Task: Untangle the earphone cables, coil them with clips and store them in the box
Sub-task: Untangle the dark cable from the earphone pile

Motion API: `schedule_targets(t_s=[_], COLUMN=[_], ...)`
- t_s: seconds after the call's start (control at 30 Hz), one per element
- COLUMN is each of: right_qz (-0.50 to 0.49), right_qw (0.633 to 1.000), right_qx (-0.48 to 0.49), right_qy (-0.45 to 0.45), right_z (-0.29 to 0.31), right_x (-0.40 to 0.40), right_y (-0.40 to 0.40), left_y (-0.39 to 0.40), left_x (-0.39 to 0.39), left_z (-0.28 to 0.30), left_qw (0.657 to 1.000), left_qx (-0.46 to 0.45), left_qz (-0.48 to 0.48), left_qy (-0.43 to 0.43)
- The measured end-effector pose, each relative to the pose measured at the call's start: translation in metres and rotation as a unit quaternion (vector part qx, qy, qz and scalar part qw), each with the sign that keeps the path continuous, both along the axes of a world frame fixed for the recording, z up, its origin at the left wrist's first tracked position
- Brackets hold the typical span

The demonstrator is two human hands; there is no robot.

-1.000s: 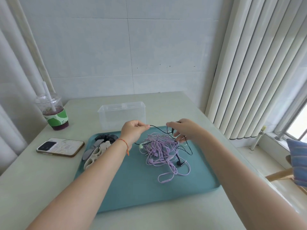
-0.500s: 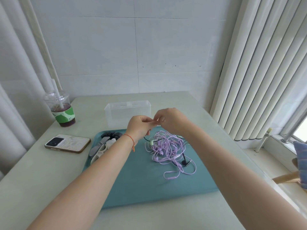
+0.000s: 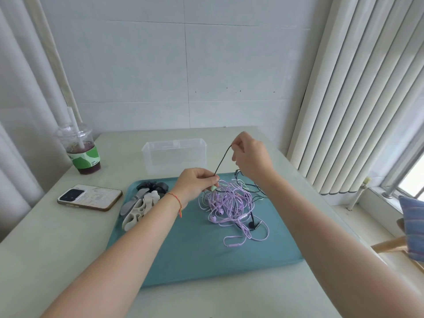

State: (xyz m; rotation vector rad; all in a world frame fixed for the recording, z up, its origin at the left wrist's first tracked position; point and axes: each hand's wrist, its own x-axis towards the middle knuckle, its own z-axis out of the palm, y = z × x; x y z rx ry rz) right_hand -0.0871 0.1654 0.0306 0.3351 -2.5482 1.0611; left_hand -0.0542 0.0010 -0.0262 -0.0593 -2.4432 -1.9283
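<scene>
Both hands pinch one thin black earphone cable [image 3: 222,159]: left hand [image 3: 196,182] grips it low, just above the tangled heap of purple, mint and black earphone cables [image 3: 231,200] on the teal plastic tray [image 3: 195,253]; right hand [image 3: 250,157] grips it higher, up and to the right. The taut stretch runs diagonally, its rest trailing down into the heap. The right hand is nearer the free end, likely the puller. The clear plastic box [image 3: 174,154] sits behind the tray, the grey, white and black clips [image 3: 142,205] at tray left. Half a second ago the hands met; now the right is raised and apart.
</scene>
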Motion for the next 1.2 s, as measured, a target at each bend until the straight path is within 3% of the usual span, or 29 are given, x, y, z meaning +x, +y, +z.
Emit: schedule_targets(t_s=[0.17, 0.27, 0.37, 0.47, 0.53, 0.67, 0.83, 1.07, 1.2], right_qz=[-0.021, -0.028, -0.023, -0.012, 0.007, 0.081, 0.078, 0.074, 0.102], right_qw=[0.998, 0.999, 0.997, 0.976, 0.964, 0.951, 0.886, 0.876, 0.914], right_qx=[-0.053, -0.037, 0.047, 0.200, 0.262, 0.288, 0.435, 0.456, 0.382], right_qy=[0.014, 0.007, -0.052, -0.091, -0.051, 0.079, 0.139, 0.139, 0.090], right_z=[-0.001, -0.003, -0.004, -0.006, -0.007, -0.002, -0.007, -0.015, -0.016], right_x=[0.001, -0.001, -0.002, -0.001, 0.002, 0.019, 0.025, 0.014, 0.006], right_y=[0.000, 0.004, 0.013, 0.017, 0.015, 0.003, -0.004, 0.002, 0.004], left_y=[0.006, 0.008, 0.008, 0.010, 0.013, 0.019, 0.026, 0.024, 0.021], left_x=[-0.003, -0.003, -0.003, -0.005, -0.006, -0.009, -0.007, -0.007, -0.004], left_z=[0.001, 0.003, 0.007, 0.010, 0.013, 0.015, 0.018, 0.014, 0.010], left_qw=[0.998, 0.997, 0.998, 0.997, 0.996, 0.992, 0.987, 0.993, 0.998], left_qx=[-0.055, -0.075, -0.060, -0.061, -0.069, -0.115, -0.151, -0.106, -0.060], left_qz=[-0.004, 0.002, 0.016, 0.040, 0.046, 0.039, 0.040, 0.038, 0.018], left_qy=[0.015, 0.014, 0.020, 0.039, 0.044, 0.043, 0.036, 0.037, 0.032])
